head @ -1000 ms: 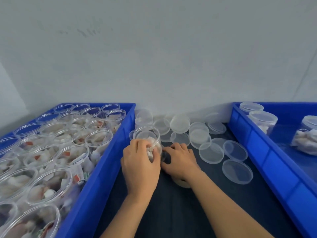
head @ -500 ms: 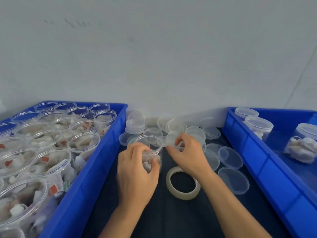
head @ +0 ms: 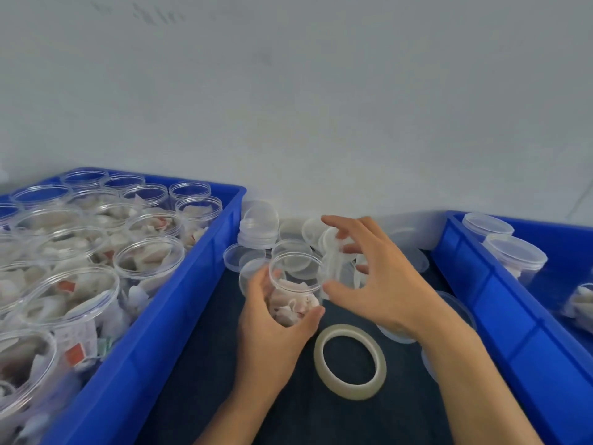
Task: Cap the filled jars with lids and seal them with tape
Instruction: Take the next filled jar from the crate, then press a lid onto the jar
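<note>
While the left hand (head: 272, 329) grips an open, filled jar (head: 296, 284) with fingers and thumb curled round its lower wall, the right hand (head: 382, 284) holds a clear lid (head: 333, 264) on edge just right of the jar's mouth, pinched between thumb and fingertips; the lid is blurred, so the exact grip is hard to read. The jar stands between two blue bins, over a dark mat (head: 224, 396), and its mouth is uncovered. A tape roll (head: 349, 361) lies flat on the mat, near and right of the jar, below the right wrist and apart from both hands. More loose lids (head: 258, 226) lie scattered and stacked at the far end of the mat against a pale wall (head: 288, 107). The left bin (head: 154, 342) is packed with open jars holding white pieces. The right bin (head: 500, 303) holds a few capped jars (head: 515, 256) at its far end.
</note>
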### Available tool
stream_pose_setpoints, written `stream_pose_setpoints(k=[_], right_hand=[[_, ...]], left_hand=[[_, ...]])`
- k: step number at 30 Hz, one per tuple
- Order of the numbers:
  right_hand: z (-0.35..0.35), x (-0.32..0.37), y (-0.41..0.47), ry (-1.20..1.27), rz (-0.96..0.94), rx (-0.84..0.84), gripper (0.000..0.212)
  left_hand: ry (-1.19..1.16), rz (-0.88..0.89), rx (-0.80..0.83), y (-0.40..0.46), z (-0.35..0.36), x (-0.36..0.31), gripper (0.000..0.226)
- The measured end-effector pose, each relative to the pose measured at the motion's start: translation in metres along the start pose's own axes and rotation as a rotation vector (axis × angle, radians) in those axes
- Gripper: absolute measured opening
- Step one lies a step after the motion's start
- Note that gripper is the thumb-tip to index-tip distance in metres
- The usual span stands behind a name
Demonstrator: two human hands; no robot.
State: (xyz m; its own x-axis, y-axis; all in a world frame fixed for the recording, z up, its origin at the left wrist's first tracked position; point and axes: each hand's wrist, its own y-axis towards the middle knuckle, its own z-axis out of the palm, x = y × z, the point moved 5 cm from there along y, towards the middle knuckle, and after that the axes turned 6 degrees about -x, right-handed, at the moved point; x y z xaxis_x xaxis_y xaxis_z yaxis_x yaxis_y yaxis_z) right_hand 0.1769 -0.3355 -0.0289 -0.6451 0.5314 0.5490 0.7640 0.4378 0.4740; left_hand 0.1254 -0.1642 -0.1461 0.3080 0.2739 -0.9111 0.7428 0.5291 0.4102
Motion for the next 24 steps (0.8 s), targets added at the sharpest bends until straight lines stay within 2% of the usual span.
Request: stream_pose_setpoints(k=[6, 9, 15, 24], right_hand=[[0.009, 0.010, 0.004, 0.152, 0.006, 0.078, 0.069], [0.009, 0.013, 0.002, 0.148, 0.014, 0.108, 0.062], [0.009, 0.010, -0.003, 0.181, 0.050, 0.205, 0.055], [0.012, 0.003, -0.005, 0.342, 0.009, 0.354, 0.061]], left_hand=[[0.264, 0.268, -0.052, -0.001, -0.008, -0.019, 0.099], [0.300, 0.338, -0.020, -0.003, -0.006, -0.022, 0.098], [0.331, 0.396, 0.013, -0.008, -0.002, -0.026, 0.095], [0.362, 0.391, 0.099, -0.006, -0.011, -0.036, 0.093]])
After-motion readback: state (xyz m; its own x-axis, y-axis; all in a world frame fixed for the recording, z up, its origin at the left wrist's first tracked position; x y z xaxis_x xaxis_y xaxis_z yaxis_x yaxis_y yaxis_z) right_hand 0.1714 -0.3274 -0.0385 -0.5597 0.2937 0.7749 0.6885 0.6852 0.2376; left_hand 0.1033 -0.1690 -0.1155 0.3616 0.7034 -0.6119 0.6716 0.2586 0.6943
